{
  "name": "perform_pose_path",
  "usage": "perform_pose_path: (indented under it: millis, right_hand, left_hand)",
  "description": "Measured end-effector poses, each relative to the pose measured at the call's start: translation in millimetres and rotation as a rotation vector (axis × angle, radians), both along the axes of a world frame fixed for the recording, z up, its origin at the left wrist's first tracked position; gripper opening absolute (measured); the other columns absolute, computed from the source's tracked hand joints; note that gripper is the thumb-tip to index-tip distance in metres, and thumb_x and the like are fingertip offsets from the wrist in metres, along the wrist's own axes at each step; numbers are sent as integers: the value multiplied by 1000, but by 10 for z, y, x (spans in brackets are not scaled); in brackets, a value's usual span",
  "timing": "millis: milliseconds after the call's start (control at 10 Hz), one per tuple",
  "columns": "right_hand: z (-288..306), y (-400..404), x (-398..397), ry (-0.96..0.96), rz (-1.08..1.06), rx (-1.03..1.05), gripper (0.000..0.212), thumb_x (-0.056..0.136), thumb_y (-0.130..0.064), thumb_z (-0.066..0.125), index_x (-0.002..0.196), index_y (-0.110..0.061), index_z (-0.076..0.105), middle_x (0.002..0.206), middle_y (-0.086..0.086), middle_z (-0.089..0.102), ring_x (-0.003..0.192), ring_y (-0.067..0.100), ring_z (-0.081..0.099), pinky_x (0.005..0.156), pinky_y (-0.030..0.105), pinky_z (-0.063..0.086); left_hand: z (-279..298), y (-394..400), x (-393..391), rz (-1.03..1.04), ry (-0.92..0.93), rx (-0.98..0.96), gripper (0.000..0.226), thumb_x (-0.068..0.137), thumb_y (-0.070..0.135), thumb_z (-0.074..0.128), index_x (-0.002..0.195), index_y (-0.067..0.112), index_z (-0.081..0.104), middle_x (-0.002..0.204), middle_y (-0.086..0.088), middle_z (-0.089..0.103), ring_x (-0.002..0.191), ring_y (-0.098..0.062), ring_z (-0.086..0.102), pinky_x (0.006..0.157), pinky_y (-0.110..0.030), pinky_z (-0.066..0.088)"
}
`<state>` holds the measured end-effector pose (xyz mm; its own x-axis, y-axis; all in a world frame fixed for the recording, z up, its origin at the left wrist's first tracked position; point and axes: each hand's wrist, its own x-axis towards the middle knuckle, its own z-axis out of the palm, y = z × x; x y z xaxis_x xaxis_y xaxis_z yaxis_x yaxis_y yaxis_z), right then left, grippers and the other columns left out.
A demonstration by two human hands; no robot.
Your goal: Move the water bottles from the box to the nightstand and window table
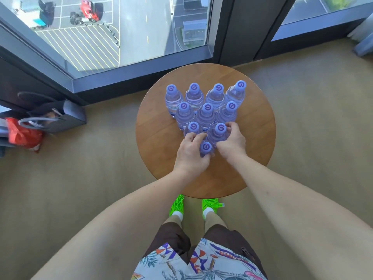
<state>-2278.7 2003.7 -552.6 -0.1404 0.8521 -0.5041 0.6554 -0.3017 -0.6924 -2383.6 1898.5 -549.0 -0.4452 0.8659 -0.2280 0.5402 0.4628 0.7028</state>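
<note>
Ten bottles stand in a triangle on the round table [161, 138]; the left hand [191, 152] grasps the nearest bottle [205, 147]; the right hand [232, 142] grips the bottle behind [220, 129].

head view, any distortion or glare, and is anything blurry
Head view: wide-angle bend curves the window frame and swells the forearms at the edges; daylight is soft, no harsh glare on the table; bottles and both hands look sharp.
</note>
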Motion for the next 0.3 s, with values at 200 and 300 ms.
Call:
perform_pose_path:
  millis: [200,300]
  right_hand:
    - [474,-2,25,-35,4,122,66,76,1,69,139,-17,58,128,8,67,118,24,61,88,19,39]
    - [812,-20,7,4,26,211,64,78,-3,73,140,-16,59,131,7,66,121,24,60,97,25,45]
  left_hand:
    - [459,118,-138,-123,53,119,55,85,29,79,137,19,63,125,-2,61,114,-23,59,95,-30,44]
    - [743,219,-245,-142,82,149,52,89,33,75,137,19,62,131,-1,60,119,-23,57,96,-31,42]
